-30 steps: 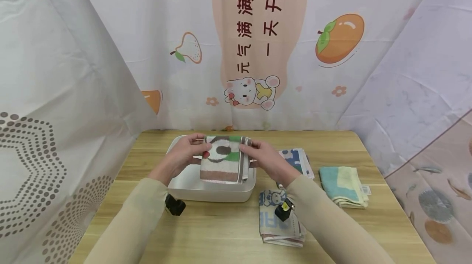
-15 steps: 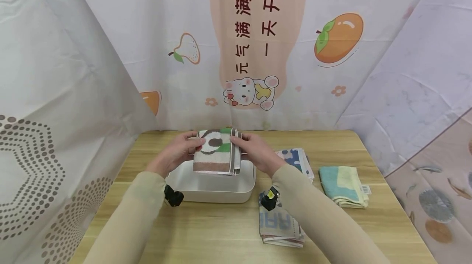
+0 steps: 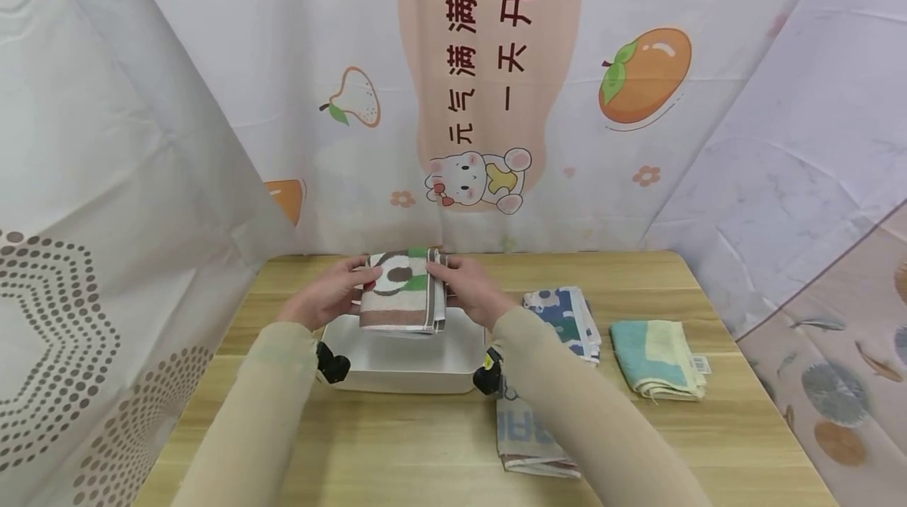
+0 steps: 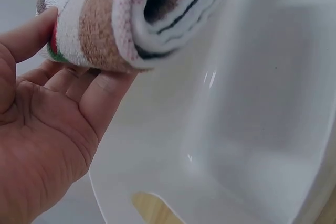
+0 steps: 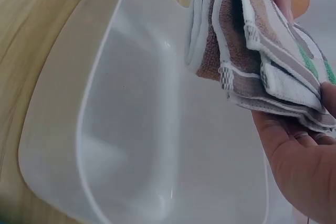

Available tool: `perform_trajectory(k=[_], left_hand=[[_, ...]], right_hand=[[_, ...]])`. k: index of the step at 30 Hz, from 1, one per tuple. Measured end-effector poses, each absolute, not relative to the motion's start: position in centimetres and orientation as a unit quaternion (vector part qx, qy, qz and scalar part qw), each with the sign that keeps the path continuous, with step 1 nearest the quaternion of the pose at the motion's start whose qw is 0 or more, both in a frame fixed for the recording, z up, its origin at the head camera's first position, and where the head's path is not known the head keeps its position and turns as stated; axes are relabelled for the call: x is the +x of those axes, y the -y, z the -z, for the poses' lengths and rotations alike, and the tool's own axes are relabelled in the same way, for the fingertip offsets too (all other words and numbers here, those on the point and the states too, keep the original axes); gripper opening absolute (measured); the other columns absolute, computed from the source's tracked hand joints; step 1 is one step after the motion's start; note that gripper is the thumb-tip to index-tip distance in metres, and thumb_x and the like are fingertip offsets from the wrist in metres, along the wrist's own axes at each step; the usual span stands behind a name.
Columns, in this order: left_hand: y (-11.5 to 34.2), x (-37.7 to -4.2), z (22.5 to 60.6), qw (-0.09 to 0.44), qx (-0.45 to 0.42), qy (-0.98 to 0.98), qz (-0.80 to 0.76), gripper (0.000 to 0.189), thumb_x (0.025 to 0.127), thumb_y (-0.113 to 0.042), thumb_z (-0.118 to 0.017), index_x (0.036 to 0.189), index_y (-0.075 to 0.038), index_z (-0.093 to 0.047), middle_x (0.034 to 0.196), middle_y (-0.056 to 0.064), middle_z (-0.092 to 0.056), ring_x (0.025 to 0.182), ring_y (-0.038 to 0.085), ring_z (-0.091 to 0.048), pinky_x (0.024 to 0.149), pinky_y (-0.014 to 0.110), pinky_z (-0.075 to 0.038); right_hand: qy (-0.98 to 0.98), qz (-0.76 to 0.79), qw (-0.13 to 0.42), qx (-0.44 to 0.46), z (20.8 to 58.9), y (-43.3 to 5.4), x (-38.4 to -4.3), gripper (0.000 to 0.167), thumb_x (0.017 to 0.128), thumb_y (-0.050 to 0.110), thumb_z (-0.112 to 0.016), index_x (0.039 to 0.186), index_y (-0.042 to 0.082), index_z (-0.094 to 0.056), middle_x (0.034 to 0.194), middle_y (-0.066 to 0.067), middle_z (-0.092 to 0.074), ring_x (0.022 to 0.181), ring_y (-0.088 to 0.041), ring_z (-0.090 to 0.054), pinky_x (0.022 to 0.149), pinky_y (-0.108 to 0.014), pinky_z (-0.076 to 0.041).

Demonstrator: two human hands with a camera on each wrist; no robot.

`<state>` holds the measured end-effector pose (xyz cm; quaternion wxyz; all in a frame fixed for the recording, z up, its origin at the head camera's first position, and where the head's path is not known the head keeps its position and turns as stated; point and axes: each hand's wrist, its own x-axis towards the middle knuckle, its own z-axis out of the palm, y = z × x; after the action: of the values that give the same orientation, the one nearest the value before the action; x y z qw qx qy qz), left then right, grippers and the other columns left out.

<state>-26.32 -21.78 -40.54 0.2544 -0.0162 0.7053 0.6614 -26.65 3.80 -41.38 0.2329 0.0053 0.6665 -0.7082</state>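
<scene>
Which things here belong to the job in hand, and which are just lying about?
In use, it seems:
striped towel, held by the left hand and right hand
white tub below it

Just lying on the table now:
blue towel
gray towel
teal-and-yellow towel

A folded white, brown and green cloth towel (image 3: 397, 312) is above a white rectangular basin (image 3: 400, 381); a folded teal-and-yellow cloth towel (image 3: 655, 361) lies rightward on the wood-grain table (image 3: 397, 444).
</scene>
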Motion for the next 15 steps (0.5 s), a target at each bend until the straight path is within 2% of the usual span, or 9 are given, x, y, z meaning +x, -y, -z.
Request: perform_trajectory(k=[4,8,15], left_hand=[[22.0,-26.7,41.0,0.245,-0.026,-0.722,-0.646,0.039,0.107,-0.026,-0.058,0.131,-0.002,-0.04,0.1,0.005,-0.051,0.09,0.021,-0.059,0.077,0.036,-0.056],[22.1,-27.0,41.5,0.238,-0.037,-0.739,-0.629,0.026,0.107,-0.026,-0.058,0.117,-0.004,-0.048,0.099,0.007,-0.052,0.085,0.021,-0.058,0.073,0.034,-0.056],[22.4,-27.8,42.3,0.24,-0.07,-0.753,-0.608,0.021,0.106,-0.021,-0.059,0.11,-0.003,-0.05,0.099,0.009,-0.052,0.088,0.023,-0.06,0.074,0.036,-0.057]], right_hand=[[-0.663,0.71,0.236,0.01,42.0,-3.4,-27.2,0.05,0.104,0.029,-0.062,0.144,0.0,-0.051,0.123,-0.014,-0.067,0.107,-0.024,-0.067,0.096,-0.043,-0.054],[-0.666,0.706,0.238,0.025,42.5,-3.1,-27.7,0.053,0.103,0.027,-0.064,0.147,0.0,-0.048,0.126,-0.014,-0.066,0.108,-0.024,-0.068,0.096,-0.042,-0.054],[-0.676,0.693,0.248,0.042,43.0,-2.7,-28.3,0.05,0.101,0.024,-0.068,0.141,-0.001,-0.052,0.121,-0.015,-0.066,0.101,-0.024,-0.068,0.087,-0.037,-0.058]])
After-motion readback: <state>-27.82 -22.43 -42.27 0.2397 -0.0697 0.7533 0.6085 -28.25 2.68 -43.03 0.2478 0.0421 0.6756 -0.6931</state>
